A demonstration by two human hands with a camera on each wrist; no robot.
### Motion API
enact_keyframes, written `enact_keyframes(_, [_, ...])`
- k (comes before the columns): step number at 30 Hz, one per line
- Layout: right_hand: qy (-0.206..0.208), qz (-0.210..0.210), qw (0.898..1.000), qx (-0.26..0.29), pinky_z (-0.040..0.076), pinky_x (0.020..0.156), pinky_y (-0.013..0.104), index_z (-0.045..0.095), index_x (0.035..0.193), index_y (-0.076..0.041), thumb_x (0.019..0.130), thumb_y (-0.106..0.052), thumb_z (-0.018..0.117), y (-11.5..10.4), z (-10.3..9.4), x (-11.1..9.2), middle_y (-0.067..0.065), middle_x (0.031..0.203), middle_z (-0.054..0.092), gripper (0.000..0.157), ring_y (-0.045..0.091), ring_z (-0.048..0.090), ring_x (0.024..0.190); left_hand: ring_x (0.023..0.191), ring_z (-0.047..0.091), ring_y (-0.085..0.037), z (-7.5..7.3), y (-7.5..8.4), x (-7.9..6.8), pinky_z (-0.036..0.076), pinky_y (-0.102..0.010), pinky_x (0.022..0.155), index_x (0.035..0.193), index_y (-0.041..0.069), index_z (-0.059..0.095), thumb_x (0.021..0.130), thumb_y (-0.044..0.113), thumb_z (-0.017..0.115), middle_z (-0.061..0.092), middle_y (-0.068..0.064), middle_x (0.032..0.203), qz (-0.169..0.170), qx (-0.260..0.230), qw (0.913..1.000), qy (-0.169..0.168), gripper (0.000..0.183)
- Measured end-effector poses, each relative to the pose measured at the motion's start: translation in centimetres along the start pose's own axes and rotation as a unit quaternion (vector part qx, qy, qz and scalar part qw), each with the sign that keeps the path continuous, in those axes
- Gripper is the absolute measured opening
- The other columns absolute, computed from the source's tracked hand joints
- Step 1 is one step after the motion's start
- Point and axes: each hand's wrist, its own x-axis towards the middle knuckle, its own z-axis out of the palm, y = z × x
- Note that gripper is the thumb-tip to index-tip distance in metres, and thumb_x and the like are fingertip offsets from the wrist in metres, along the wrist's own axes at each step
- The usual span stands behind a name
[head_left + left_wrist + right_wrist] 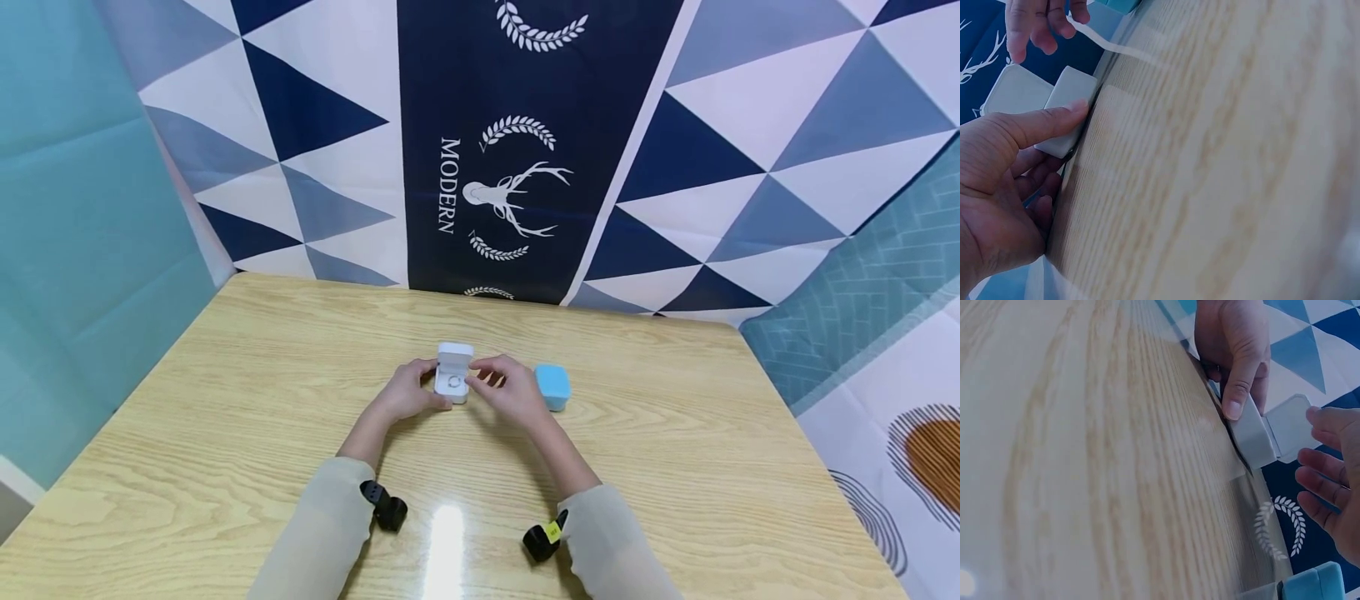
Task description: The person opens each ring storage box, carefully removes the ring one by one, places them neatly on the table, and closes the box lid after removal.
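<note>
White ring box [453, 367] stands open on the tabletop [637, 467] approx. mid-table, betw. both hands: smooth, rounded-corner shell, lid [455, 349] tipped up, thin metal-looking ring [454, 382] w/ round band seated in white padding. L hand [408, 392] grasps the base, thumb along the near face, other fingers round the far side. R hand [510, 387] isn't clenched: fingers loosely bent, tips right by the box's R edge & lid; can't tell if they touch. Lt-blue box [552, 386], rounded cube w/ a seam (R wrist view), sits shut just beside R hand. Table = pale wood grain, glossy, w/ bright reflection nr. the front. Sleeves [326, 517] beige, plain; black wrist cams [384, 505] on both, R one w/ yellow label [553, 532], txt too small to read. Backdrop [315, 108] = fabric, wht/grey-blue/navy triangles; dark center panel [435, 83] reads "MODERN" sideways, w/ stag head [487, 194] & leaf wreaths [534, 37]. Teal cloth [82, 208] at L, lightly creased. No brand legible on either box.
</note>
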Motion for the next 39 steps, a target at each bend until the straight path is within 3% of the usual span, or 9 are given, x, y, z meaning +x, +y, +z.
enact_keyframes(8, [-0.053, -0.014, 0.993, -0.102, 0.044, 0.059, 0.021, 0.072, 0.099, -0.014, 0.085, -0.024, 0.069, -0.4, 0.4, 0.4, -0.003, 0.08, 0.063, 0.017, 0.007, 0.052, 0.068, 0.133, 0.04, -0.031, -0.1, -0.1, 0.0, 0.033, -0.045, 0.11, 0.138, 0.002, 0.045, 0.074, 0.018, 0.079, 0.046, -0.016, 0.14, 0.003, 0.004, 1.0, 0.002, 0.074])
enact_keyframes(20, [-0.105, -0.03, 0.977, -0.181, 0.039, 0.054, 0.022, 0.072, 0.099, -0.016, 0.087, -0.026, 0.066, -0.9, 0.6, 1.2, -0.005, 0.072, 0.055, 0.017, 0.008, 0.047, 0.063, 0.132, 0.041, -0.031, -0.2, -0.1, 0.1, 0.034, -0.045, 0.109, 0.137, 0.003, 0.046, 0.074, 0.018, 0.079, 0.048, -0.016, 0.139, 0.011, 0.006, 0.9999, 0.003, 0.073])
enact_keyframes(27, [-0.122, -0.034, 0.97, -0.207, 0.037, 0.054, 0.022, 0.072, 0.093, -0.015, 0.087, -0.023, 0.065, -1.1, 0.8, 1.5, -0.004, 0.071, 0.056, 0.012, 0.008, 0.046, 0.06, 0.132, 0.041, -0.031, -0.2, -0.2, 0.1, 0.034, -0.043, 0.109, 0.137, 0.001, 0.046, 0.074, 0.016, 0.079, 0.047, -0.017, 0.139, 0.013, 0.005, 0.9999, 0.002, 0.072])
enact_keyframes(39, [-0.142, -0.015, 0.967, -0.209, 0.037, 0.053, 0.022, 0.073, 0.093, -0.016, 0.088, -0.025, 0.065, -1.1, 1.1, 2.1, -0.004, 0.072, 0.061, 0.013, 0.008, 0.047, 0.06, 0.132, 0.04, -0.03, -0.2, -0.1, -0.1, 0.034, -0.043, 0.11, 0.137, 0.002, 0.046, 0.074, 0.017, 0.08, 0.047, -0.016, 0.139, 0.007, -0.004, 1.0, 0.002, 0.073])
